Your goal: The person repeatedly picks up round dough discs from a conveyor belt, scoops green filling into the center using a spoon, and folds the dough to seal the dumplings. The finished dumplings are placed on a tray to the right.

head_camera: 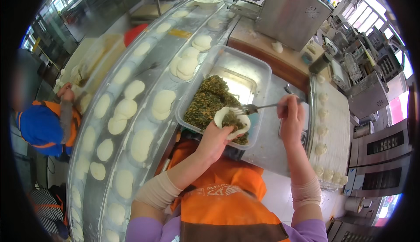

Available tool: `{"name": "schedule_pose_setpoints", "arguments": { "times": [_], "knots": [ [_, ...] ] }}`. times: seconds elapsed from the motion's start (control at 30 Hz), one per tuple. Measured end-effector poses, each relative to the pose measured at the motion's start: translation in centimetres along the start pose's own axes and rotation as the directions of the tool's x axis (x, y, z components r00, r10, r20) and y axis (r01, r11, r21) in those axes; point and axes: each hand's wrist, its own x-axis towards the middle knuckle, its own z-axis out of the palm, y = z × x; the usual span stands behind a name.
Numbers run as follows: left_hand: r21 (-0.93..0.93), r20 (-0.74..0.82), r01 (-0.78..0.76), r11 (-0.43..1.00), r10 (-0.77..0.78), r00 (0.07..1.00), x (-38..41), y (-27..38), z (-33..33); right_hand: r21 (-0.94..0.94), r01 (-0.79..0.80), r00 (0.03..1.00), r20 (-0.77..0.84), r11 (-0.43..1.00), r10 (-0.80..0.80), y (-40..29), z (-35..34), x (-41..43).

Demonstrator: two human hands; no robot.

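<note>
My left hand [212, 141] cups a round dough wrapper [246, 120] over the near edge of a clear plastic tub. A portion of chopped green filling [231, 120] sits in the middle of the dough. My right hand [292, 119] grips the handle of a metal fork [267, 105], whose tines touch the wrapper's far rim. Inside the tub [266, 78], a mound of dark green and brown filling [210, 101] lies against the left side. The tub's far right part shows bare bottom.
A floured conveyor [144, 74] with flat dough rounds [126, 109] runs along my left. Formed buns [323, 130] line a cloth-covered tray [336, 110] on the right. A metal cabinet [293, 12] stands ahead. Across the conveyor, a person in blue and orange [42, 130] works.
</note>
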Motion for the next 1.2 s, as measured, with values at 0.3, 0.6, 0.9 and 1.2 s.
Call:
{"name": "schedule_pose_setpoints", "arguments": {
  "times": [0.3, 0.6, 0.9, 1.2],
  "knots": [
    [-0.030, 0.186, 0.059, 0.998, -0.053, 0.981, -0.4, 0.0, -0.6, 0.216, -0.322, 0.947, 0.087, 0.922, 0.310, 4.0, -0.2, -0.2],
    [-0.070, 0.189, 0.193, 0.979, -0.176, 0.966, -0.8, 0.7, -0.9, 0.178, -0.225, 0.963, 0.191, 0.958, 0.190, 4.5, -0.7, 0.3],
    [0.013, -0.023, -0.012, 1.000, 0.013, 1.000, -0.4, 3.2, -2.5, -0.188, -0.113, 0.986, 0.103, 0.976, 0.134, 4.7, -2.4, 0.0],
    [0.020, -0.028, -0.026, 0.999, 0.027, 0.999, -0.2, 3.2, -2.9, -0.340, 0.334, 0.899, 0.395, 0.879, -0.189, 3.1, -0.3, -5.8]
  ]
}}
